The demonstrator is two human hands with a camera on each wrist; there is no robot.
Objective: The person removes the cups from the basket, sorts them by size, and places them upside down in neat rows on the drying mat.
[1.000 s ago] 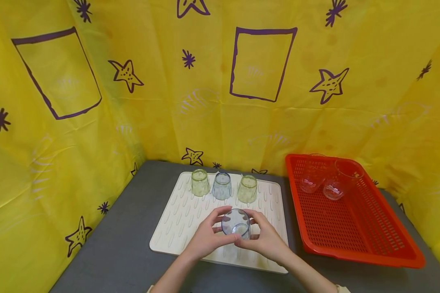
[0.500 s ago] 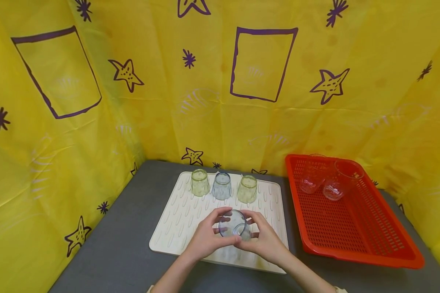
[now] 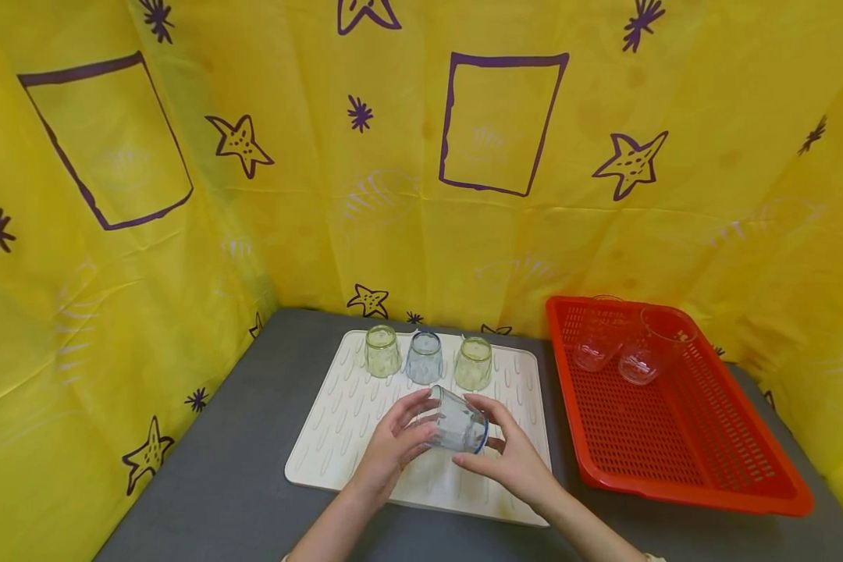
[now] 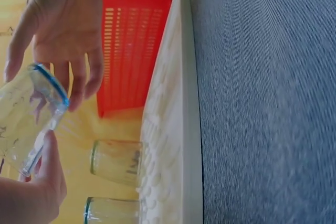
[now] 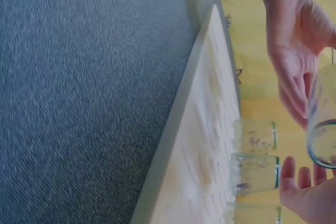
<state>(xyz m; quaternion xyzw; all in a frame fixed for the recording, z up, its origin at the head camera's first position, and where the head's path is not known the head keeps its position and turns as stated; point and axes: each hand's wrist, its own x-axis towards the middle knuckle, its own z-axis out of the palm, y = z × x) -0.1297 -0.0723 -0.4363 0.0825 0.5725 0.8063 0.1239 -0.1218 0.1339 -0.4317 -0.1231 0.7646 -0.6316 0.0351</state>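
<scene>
A clear bluish drinking glass (image 3: 457, 421) is held tilted above the white drying mat (image 3: 323, 445), its blue rim towards the right. My left hand (image 3: 386, 449) grips it near the base, thumb along its side. My right hand (image 3: 509, 457) is spread around the rim end; in the left wrist view the fingers of this right hand (image 4: 65, 35) look loose beside the glass (image 4: 26, 119). At the mat's back stand a green glass (image 3: 382, 353), a blue glass (image 3: 425, 359) and another green glass (image 3: 474, 364) in a row, rims up.
To the right of the mat stands a red perforated plastic basket (image 3: 581, 437). Two clear glasses sit in its far end, the nearer one (image 3: 649, 351) leaning. A grey table (image 3: 232, 468) lies beneath, with yellow patterned cloth (image 3: 393, 234) behind and at the sides.
The glass has turned from its opening facing up and towards me to lying tilted, rim to the right. My left hand has shifted onto its base end, and the right fingers have loosened.
</scene>
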